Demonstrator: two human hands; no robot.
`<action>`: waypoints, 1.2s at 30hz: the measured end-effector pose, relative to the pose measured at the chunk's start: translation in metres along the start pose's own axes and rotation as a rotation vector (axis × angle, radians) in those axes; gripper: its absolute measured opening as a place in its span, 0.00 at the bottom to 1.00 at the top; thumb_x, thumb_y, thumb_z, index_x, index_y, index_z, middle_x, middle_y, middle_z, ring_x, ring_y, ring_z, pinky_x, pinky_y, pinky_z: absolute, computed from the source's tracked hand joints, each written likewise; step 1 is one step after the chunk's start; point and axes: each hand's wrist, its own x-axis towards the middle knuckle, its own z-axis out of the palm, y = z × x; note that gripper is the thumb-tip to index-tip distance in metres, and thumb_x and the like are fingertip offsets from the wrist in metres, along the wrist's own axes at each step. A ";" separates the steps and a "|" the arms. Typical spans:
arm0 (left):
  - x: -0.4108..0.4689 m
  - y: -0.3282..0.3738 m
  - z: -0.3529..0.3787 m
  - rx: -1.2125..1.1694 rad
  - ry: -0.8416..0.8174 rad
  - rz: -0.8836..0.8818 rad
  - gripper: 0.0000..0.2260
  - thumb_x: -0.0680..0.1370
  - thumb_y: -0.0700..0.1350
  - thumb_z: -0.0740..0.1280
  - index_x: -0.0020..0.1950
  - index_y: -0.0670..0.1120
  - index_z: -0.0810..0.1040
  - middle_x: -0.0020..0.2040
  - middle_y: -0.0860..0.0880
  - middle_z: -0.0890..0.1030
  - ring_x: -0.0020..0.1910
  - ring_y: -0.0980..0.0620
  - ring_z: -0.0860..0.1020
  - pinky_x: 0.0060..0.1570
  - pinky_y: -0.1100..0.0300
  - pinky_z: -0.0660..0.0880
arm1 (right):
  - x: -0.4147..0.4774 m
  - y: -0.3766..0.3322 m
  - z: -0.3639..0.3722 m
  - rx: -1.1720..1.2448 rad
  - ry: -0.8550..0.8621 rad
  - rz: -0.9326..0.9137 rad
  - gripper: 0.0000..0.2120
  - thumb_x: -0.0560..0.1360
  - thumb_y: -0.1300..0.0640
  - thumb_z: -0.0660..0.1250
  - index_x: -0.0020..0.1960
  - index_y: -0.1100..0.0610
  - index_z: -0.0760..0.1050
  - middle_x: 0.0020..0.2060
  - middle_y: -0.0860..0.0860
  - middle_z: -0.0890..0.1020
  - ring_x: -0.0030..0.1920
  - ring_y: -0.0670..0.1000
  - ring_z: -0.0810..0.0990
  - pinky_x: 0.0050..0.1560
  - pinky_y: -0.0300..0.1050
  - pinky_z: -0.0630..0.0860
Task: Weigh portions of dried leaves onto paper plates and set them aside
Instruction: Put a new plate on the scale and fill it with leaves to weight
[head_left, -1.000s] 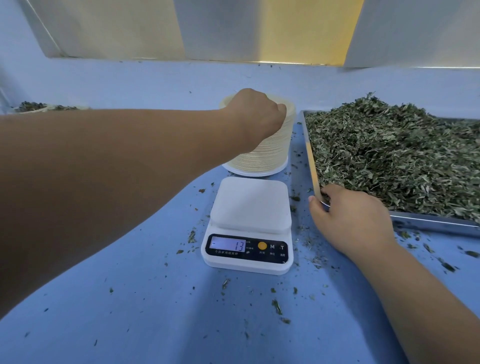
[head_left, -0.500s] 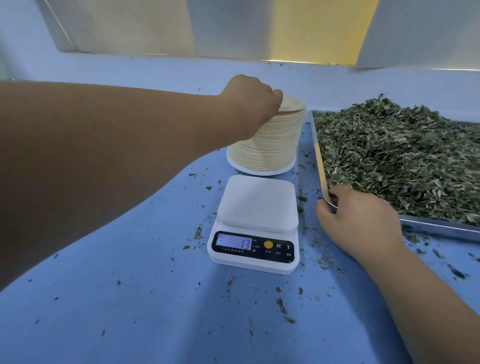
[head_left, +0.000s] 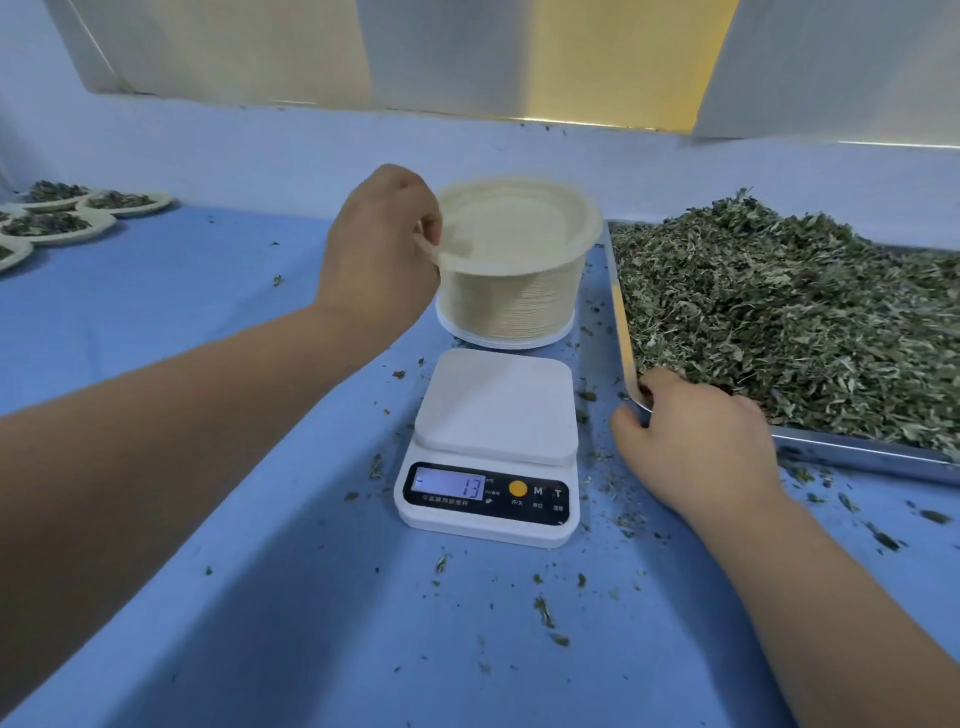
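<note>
My left hand (head_left: 379, 249) pinches the top paper plate (head_left: 514, 228) by its left rim, just above the stack (head_left: 511, 306); scale (head_left: 496, 405) sits bare directly nearer me, so pull straight back; right hand (head_left: 696, 436) fingers curl over the tray (head_left: 857, 457) corner beside the dried leaves (head_left: 779, 312)

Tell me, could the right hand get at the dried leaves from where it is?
Probably yes. The right hand grips the tray at its near corner, beside the dried leaves, which lie heaped and uncovered; nothing stands between.
</note>
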 end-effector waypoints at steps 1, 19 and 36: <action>-0.010 -0.002 -0.003 -0.099 0.029 -0.010 0.11 0.67 0.31 0.60 0.41 0.44 0.76 0.51 0.50 0.77 0.50 0.48 0.75 0.43 0.50 0.72 | 0.000 -0.001 -0.001 0.004 0.000 0.009 0.14 0.78 0.47 0.59 0.58 0.53 0.73 0.32 0.47 0.76 0.34 0.54 0.74 0.47 0.50 0.67; -0.103 -0.009 -0.001 -0.175 -0.053 0.039 0.10 0.67 0.31 0.67 0.44 0.41 0.80 0.49 0.47 0.81 0.47 0.46 0.79 0.44 0.48 0.77 | -0.013 -0.027 -0.006 0.393 0.085 -0.219 0.15 0.78 0.56 0.63 0.63 0.49 0.80 0.39 0.51 0.84 0.42 0.59 0.78 0.50 0.48 0.73; -0.104 -0.033 -0.008 -0.259 -0.304 -0.612 0.21 0.72 0.30 0.59 0.53 0.52 0.81 0.50 0.60 0.83 0.48 0.66 0.81 0.52 0.70 0.75 | -0.014 -0.014 -0.008 0.376 0.099 -0.170 0.31 0.73 0.74 0.60 0.71 0.51 0.77 0.57 0.57 0.83 0.54 0.59 0.80 0.59 0.48 0.76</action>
